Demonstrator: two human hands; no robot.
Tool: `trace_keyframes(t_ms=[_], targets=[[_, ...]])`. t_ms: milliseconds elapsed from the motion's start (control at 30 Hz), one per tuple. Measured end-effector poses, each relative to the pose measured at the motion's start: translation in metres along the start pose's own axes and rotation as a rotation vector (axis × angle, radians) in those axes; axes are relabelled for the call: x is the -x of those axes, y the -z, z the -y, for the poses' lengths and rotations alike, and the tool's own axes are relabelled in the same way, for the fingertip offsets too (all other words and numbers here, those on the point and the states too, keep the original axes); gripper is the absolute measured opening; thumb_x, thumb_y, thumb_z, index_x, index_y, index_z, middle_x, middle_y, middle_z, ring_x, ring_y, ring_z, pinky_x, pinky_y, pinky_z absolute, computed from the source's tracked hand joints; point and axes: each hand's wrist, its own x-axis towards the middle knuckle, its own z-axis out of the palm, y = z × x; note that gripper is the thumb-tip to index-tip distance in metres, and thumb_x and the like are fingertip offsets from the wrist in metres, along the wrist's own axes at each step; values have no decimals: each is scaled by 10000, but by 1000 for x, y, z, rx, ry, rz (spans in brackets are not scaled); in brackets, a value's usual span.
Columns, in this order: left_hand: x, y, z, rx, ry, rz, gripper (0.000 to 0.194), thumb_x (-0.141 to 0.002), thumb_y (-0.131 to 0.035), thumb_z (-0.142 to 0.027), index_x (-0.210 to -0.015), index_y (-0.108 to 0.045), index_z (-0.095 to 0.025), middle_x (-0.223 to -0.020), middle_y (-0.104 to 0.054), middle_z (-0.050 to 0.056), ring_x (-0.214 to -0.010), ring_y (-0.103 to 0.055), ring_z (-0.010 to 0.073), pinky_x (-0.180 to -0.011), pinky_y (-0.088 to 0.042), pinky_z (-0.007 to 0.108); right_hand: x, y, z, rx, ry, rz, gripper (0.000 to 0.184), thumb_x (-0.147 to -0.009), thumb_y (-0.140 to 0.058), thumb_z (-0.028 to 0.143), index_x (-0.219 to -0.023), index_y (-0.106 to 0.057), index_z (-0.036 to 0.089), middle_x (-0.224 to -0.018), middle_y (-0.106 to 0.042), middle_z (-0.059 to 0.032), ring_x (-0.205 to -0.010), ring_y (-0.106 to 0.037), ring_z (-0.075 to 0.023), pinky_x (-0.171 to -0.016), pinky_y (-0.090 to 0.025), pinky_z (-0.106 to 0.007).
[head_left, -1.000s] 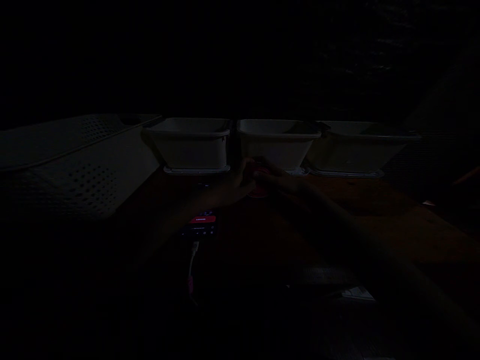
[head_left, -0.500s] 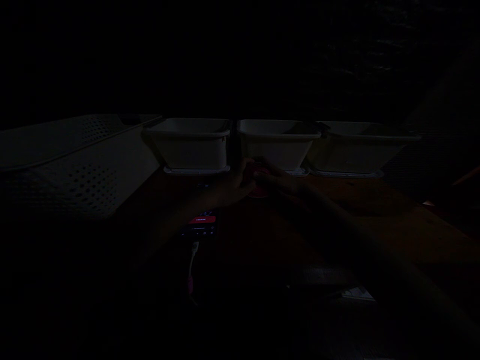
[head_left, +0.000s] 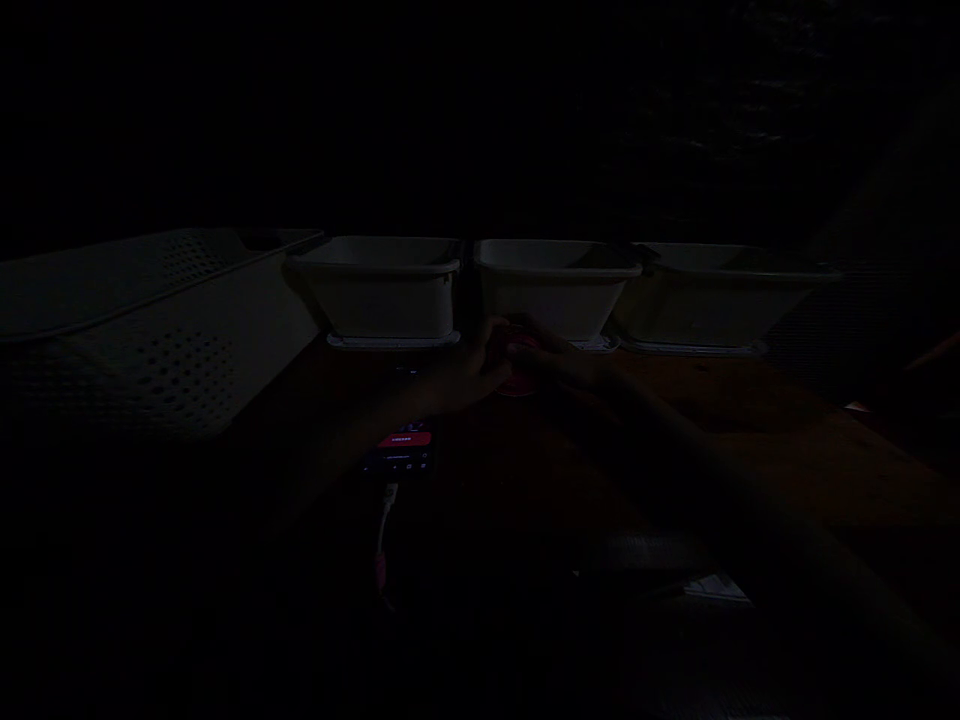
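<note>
The view is very dark. A red, round-edged object (head_left: 519,382) sits between my two hands, in front of the middle white tub; its kind is too dim to make out. My left hand (head_left: 480,368) is curled against its left side. From the right, my right hand (head_left: 559,362) wraps over it, fingers towards the left. Below my left forearm lies a lit phone (head_left: 401,455), partly covered by the arm, with a white cable (head_left: 386,510) plugged into its near end.
Three white tubs stand in a row at the back: left (head_left: 390,300), middle (head_left: 562,295) and right (head_left: 697,310). A white basket with holes (head_left: 262,330) stands at the left. All rest on a wooden table (head_left: 750,430). Something pale (head_left: 716,588) lies near the front edge.
The picture has grown a little darker. Both hands and the red object stay in the same place.
</note>
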Motion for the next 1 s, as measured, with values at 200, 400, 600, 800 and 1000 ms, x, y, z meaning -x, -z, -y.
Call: trace_keyframes(t_ms=[200,400,600,800,1000], targets=[[0,1,-4,1,-10,3,515,-905,-486,-367,-1353,-338,-161,-1310,-542,185,-1157,-596,278,-951,-505,457,0,0,1,-1,5,5,561,-831,-658,500,-1273,-477,207,-1273,-601,-102,-1206,-565,-259,-1066,-460,-475],[0,0,-3,15,3,1,533,-896,-495,-359,-1362,-320,-170,-1324,-532,197,-1153,-597,280,-954,-495,461,1,0,3,9,4,7,539,-833,-655,502,-1267,-480,235,-1301,-590,-99,-1241,-543,-271,-1083,-450,-484],[-1,0,-2,25,-25,-6,533,-895,-490,-365,-1356,-319,-159,-1342,-515,202,-1185,-581,285,-960,-490,464,0,1,1,15,6,10,569,-834,-650,503,-1295,-464,225,-1309,-583,-100,-1252,-537,-265,-1091,-435,-496],[0,1,-2,10,-8,6,517,-907,-501,-361,-1358,-320,-184,-1333,-538,185,-1169,-592,278,-956,-497,466,0,1,1,8,10,17,569,-843,-645,480,-1300,-461,195,-1311,-574,-125,-1228,-553,-269,-1083,-440,-497],[-1,0,1,7,-28,3,522,-910,-496,-353,-1365,-307,-178,-1362,-511,190,-1210,-567,279,-983,-487,473,1,0,3,21,25,18,533,-858,-629,484,-1279,-465,202,-1288,-589,-116,-1221,-552,-260,-1084,-440,-495]])
